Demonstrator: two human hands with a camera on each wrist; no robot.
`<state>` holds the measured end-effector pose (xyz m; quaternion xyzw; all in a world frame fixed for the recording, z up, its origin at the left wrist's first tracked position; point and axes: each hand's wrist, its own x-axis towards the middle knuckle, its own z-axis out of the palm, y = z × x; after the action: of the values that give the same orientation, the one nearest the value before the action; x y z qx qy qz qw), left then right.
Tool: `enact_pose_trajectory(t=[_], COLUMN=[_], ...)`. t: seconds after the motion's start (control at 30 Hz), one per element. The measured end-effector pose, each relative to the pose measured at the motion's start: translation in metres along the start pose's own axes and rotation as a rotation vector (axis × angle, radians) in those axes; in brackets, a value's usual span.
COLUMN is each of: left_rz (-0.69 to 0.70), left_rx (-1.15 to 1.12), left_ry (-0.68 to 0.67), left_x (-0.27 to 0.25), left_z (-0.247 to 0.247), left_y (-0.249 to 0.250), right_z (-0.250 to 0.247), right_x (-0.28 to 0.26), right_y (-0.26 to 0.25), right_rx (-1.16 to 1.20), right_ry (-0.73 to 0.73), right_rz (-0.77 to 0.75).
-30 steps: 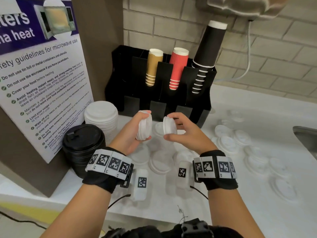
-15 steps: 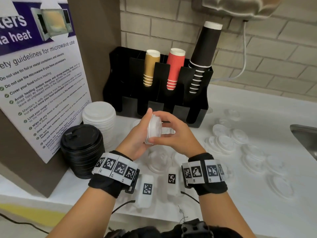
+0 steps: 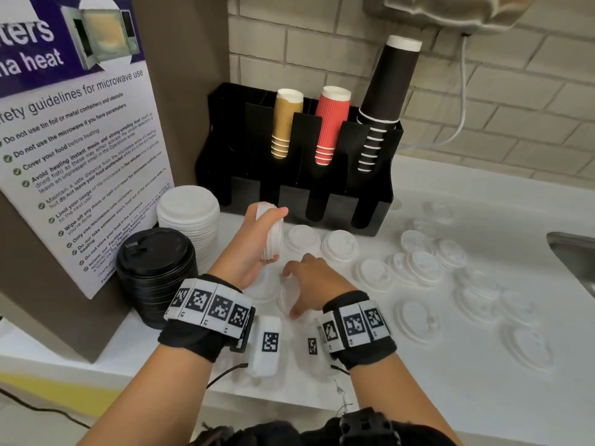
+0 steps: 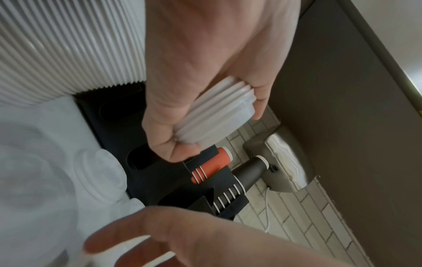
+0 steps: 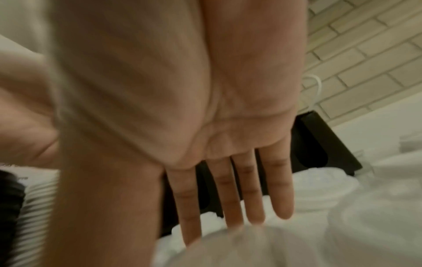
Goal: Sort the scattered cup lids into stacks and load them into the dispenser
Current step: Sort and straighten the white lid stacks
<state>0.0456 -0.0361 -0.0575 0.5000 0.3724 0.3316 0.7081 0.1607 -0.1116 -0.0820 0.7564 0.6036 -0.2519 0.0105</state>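
Note:
My left hand point(image 3: 257, 239) grips a small stack of white lids point(image 3: 272, 231) on edge, a little above the counter; the same stack of lids point(image 4: 214, 115) shows between thumb and fingers in the left wrist view. My right hand point(image 3: 306, 284) is spread flat, fingers straight, over a white lid point(image 3: 286, 297) lying on the counter just in front of it; its straight fingers point(image 5: 230, 195) reach down to that lid. Several loose white lids point(image 3: 418, 265) are scattered to the right. The black dispenser point(image 3: 299, 194) stands at the back with cup stacks in its slots.
A tall stack of white lids point(image 3: 190, 217) and a stack of black lids point(image 3: 154, 275) stand at the left by a poster board point(image 3: 74, 149). A sink edge point(image 3: 573, 252) lies at the far right. A hand dryer point(image 3: 450, 11) hangs above.
My right hand has let go of the lid stack, dropped toward me and spread flat over a lid on the counter. My left hand keeps the stack, now thicker.

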Motion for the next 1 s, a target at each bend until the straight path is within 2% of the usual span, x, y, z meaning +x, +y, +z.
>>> enact_pose_trajectory(t=[0.1, 0.17, 0.23, 0.33, 0.4, 0.43, 0.6, 0.87, 1.0], left_rz=[0.001, -0.011, -0.026, -0.041, -0.057, -0.063, -0.044, 0.017, 0.053], left_rx=[0.004, -0.006, -0.024, -0.028, -0.023, -0.018, 0.012, -0.006, 0.015], left_ry=[0.004, 0.008, 0.020, 0.019, -0.011, -0.032, -0.099, -0.112, -0.057], left_x=[0.000, -0.001, -0.002, -0.003, -0.005, -0.006, -0.008, -0.007, -0.006], left_z=[-0.002, -0.004, -0.006, -0.007, -0.005, -0.003, 0.005, 0.011, 0.006], left_y=[-0.001, 0.000, 0.001, 0.001, 0.001, 0.001, 0.004, 0.004, 0.007], right_z=[0.004, 0.000, -0.009, -0.025, -0.032, -0.034, -0.036, -0.032, -0.032], right_x=[0.003, 0.002, -0.001, -0.009, -0.014, -0.015, -0.016, -0.010, -0.005], right_y=[0.002, 0.010, 0.019, 0.029, 0.026, 0.023, 0.008, 0.004, 0.002], right_rx=[0.006, 0.106, 0.292, 0.735, 1.005, 1.061, 0.990, 0.986, 1.075], right_ry=[0.003, 0.040, 0.142, 0.363, 0.407, 0.413, 0.473, 0.522, 0.465], right_rz=[0.004, -0.014, -0.050, -0.133, -0.220, -0.266, -0.424, -0.443, -0.462])
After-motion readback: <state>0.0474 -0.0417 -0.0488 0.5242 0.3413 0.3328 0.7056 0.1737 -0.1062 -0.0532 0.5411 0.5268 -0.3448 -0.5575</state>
